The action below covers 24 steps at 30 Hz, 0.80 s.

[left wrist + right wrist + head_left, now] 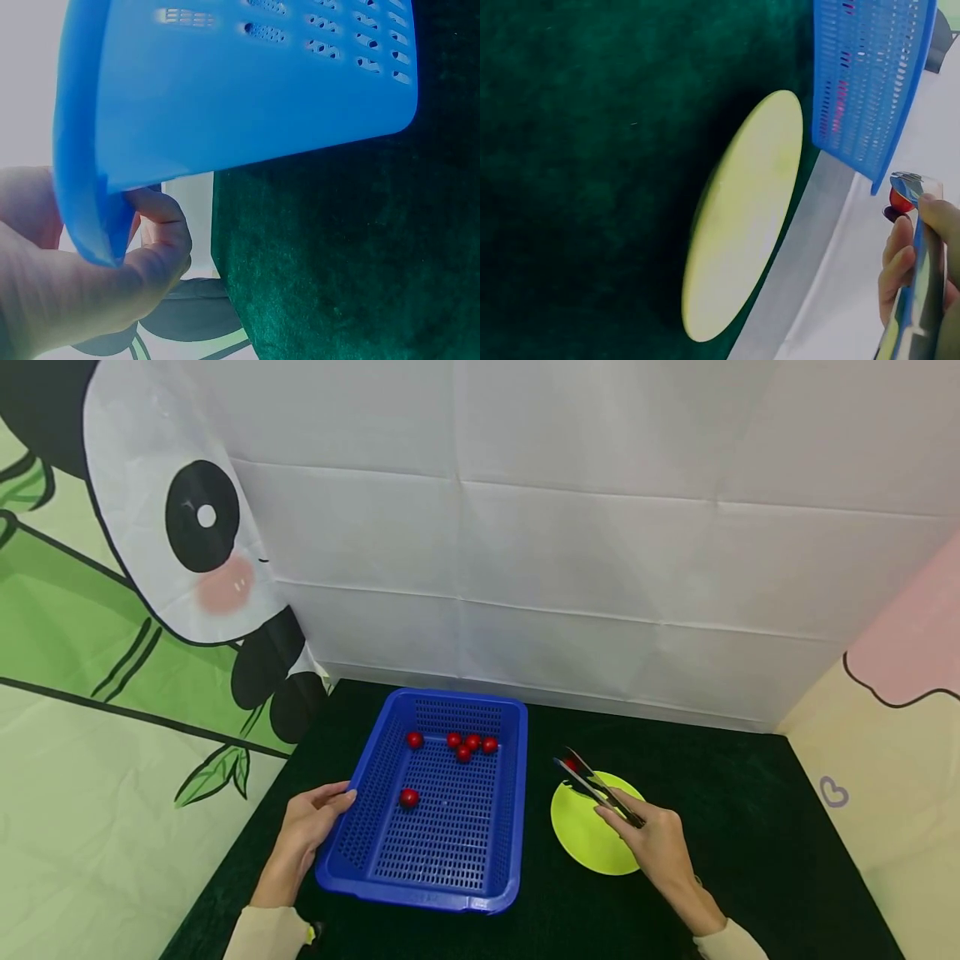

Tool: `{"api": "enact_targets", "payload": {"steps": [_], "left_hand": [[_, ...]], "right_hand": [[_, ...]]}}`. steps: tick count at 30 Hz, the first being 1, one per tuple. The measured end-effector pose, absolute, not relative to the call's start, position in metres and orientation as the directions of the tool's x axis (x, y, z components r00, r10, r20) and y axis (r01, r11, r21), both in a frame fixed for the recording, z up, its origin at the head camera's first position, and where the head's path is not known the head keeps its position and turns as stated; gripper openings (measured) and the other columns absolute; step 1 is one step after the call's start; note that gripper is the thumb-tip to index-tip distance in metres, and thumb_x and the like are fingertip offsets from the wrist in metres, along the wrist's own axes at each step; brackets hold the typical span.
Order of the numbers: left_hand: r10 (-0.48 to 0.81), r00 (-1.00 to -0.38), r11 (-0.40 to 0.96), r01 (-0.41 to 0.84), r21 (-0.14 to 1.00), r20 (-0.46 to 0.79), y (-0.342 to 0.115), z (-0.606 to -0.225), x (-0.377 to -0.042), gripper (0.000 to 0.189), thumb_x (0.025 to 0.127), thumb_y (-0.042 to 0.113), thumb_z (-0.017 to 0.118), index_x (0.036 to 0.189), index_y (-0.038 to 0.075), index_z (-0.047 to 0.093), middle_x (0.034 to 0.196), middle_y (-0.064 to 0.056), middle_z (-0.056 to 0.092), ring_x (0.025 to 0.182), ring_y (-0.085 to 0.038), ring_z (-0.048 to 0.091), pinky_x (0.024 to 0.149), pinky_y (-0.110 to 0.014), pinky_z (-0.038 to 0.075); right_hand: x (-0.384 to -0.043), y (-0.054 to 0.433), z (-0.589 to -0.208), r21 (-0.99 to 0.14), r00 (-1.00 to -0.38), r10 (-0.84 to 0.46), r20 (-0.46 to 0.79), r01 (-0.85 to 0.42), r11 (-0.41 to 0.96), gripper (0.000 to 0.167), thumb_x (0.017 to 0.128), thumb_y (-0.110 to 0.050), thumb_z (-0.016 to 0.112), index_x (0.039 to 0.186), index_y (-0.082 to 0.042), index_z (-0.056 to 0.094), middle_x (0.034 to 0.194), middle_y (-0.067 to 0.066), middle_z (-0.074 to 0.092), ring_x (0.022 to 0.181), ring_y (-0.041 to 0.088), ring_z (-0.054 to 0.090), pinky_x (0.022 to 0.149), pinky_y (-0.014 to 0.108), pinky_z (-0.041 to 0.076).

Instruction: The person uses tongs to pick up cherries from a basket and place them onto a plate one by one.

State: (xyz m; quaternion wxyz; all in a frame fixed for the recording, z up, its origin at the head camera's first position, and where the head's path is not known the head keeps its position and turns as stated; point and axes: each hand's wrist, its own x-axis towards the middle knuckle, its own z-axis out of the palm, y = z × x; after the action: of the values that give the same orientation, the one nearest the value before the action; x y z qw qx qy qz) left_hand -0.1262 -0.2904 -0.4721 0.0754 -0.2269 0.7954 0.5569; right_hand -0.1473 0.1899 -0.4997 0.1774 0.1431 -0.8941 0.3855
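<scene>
A blue plastic basket [512, 810] with slotted walls sits on the dark green tabletop. Several small red tomatoes lie in it: a cluster [472, 742] at the far end, plus a lone tomato [408, 797] nearer the left wall. My left hand [307, 822] grips the basket's left rim; the left wrist view shows its thumb and fingers on either side of the rim [86, 150]. With my right hand [660, 847] I hold metal tongs [628, 812], pinching a red tomato [900, 201] at their tips. The tongs are above a yellow-green plate [588, 843], their tips past its far left edge.
The plate lies right of the basket, a short gap between them. Behind the dark green tabletop [750, 827] hangs a creased white cloth [562, 568]. A printed panda sheet [150, 610] borders the left side, and a cream and pink sheet [892, 768] the right.
</scene>
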Motion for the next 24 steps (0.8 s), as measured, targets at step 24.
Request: {"api": "enact_targets", "payload": {"steps": [24], "left_hand": [[-0.273, -0.895, 0.286, -0.426, 0.858, -0.353, -0.291, -0.474, -0.125, 0.055, 0.105, 0.032, 0.060, 0.147, -0.002, 0.049, 0.139, -0.027, 0.057, 0.117, -0.037, 0.062, 0.104, -0.055, 0.048]], "right_hand": [[-0.146, 0.210, -0.529, -0.608, -0.962, -0.074, 0.263, -0.224, 0.762, 0.041, 0.091, -0.028, 0.081, 0.120, 0.002, 0.074, 0.052, -0.009, 0.039, 0.040, 0.004, 0.034, 0.041, 0.022, 0.033]]}}
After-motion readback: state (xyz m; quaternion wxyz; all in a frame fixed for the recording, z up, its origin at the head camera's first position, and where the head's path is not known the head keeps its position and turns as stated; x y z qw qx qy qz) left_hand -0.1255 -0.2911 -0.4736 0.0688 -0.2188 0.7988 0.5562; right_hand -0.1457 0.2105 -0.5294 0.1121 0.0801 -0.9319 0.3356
